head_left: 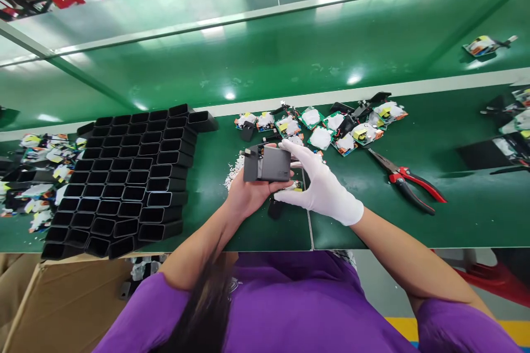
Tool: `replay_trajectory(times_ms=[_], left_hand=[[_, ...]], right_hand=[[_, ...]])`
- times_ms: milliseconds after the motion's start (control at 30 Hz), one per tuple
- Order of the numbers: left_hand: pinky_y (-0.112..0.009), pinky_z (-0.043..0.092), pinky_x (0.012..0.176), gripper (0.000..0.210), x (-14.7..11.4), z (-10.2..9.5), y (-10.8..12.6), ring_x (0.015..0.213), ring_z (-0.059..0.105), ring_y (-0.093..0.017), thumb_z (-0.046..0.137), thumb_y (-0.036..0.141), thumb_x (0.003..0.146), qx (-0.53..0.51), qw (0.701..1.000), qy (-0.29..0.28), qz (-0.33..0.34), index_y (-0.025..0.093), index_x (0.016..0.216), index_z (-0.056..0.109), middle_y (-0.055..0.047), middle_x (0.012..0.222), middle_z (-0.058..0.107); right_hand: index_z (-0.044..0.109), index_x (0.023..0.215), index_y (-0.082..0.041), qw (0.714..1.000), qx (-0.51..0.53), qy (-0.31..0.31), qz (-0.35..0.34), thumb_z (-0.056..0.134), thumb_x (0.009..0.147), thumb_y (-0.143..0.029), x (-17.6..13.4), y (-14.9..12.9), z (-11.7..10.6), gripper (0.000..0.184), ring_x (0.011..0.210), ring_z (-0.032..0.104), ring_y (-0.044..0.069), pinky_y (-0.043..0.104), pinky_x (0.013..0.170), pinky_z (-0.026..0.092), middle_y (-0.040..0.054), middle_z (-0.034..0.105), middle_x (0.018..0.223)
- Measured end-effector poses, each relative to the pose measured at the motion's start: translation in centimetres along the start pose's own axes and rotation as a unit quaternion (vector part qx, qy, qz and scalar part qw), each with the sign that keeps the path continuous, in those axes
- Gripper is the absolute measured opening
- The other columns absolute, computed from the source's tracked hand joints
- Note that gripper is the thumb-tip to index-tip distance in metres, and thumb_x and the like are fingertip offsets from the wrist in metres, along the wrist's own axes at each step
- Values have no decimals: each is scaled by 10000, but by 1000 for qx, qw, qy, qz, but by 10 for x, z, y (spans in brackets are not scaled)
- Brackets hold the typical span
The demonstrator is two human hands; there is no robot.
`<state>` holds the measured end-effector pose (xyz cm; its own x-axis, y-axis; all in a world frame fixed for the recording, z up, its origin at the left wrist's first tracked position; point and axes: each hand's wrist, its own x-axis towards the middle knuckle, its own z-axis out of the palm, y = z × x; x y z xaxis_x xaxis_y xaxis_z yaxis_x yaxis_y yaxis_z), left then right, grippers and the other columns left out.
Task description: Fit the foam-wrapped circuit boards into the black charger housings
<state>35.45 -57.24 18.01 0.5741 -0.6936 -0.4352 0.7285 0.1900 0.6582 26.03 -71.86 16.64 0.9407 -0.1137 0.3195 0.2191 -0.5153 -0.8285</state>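
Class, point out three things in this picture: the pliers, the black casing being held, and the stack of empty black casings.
pliers (408, 181), head view, on the red handles near the pivot.
black casing (271, 164), head view, on its broad dark side face.
stack of empty black casings (124, 176), head view, on the stack's middle.
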Motion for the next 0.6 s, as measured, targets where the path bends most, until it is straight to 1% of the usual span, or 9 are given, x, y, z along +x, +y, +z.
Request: replay_trajectory(times_ms=[67,133,233,300,367,433,500,533,600], left_hand=[[-495,571,866,452,-1,-2,-4,969,701,-318,707,451,773,37,998,0,51,230,1163,648,-97,1085,703],[-461,556,927,445,0,-4,-9,1036,685,-312,778,385,726,91,991,-5,100,236,1129,664,-86,1087,705],[-378,550,929,410,2,-9,-15,1047,668,-276,802,369,724,166,975,-5,148,223,1085,673,-80,1042,708],[-333,554,887,392,3,-13,-17,1021,656,-247,777,406,759,205,964,-3,167,216,1084,670,-73,1023,696],[-301,558,851,428,3,-16,-18,1040,629,-232,770,437,766,243,954,-31,172,219,1119,665,-69,1062,673],[-288,564,849,558,2,-19,-18,1120,583,-240,824,425,711,277,944,-80,159,243,1204,637,-72,1174,633],[-287,570,858,678,0,-21,-19,1186,541,-248,870,376,662,305,934,-114,145,276,1273,596,-73,1270,586],[-285,573,858,697,0,-21,-19,1200,531,-247,876,354,658,315,931,-117,145,288,1287,583,-73,1290,573],[-282,581,849,654,0,-21,-20,1200,529,-242,859,333,689,328,925,-108,158,295,1282,585,-71,1286,571]], right_hand=[[290,1536,-327,1000,-21,12,-6,737,841,-365,0,0,0,827,1383,460,301,498,1115,478,85,455,1501],[329,1521,-320,998,-58,22,-23,725,851,-368,-1,0,1,780,1381,462,309,510,1132,454,93,468,1489],[408,1478,-304,995,-81,26,-47,722,857,-370,0,0,1,699,1333,512,313,509,1116,462,108,518,1441],[507,1394,-298,997,-52,41,-48,699,879,-338,1,0,2,552,1257,577,284,466,1069,503,98,587,1361],[613,1250,-287,997,10,76,-20,653,911,-306,2,0,2,341,1168,632,245,411,1013,538,78,653,1253],[674,1103,-267,988,88,118,39,634,923,-320,4,1,1,191,1073,675,218,365,957,563,58,698,1143],[699,1010,-251,972,158,137,105,658,905,-373,5,1,0,166,1000,701,207,338,920,576,41,727,1060],[708,985,-246,964,184,141,131,673,892,-397,6,0,-1,181,979,708,206,332,914,577,35,737,1037],[726,968,-244,952,220,140,163,689,877,-426,6,-2,-3,207,988,710,212,329,920,573,27,749,1030]])
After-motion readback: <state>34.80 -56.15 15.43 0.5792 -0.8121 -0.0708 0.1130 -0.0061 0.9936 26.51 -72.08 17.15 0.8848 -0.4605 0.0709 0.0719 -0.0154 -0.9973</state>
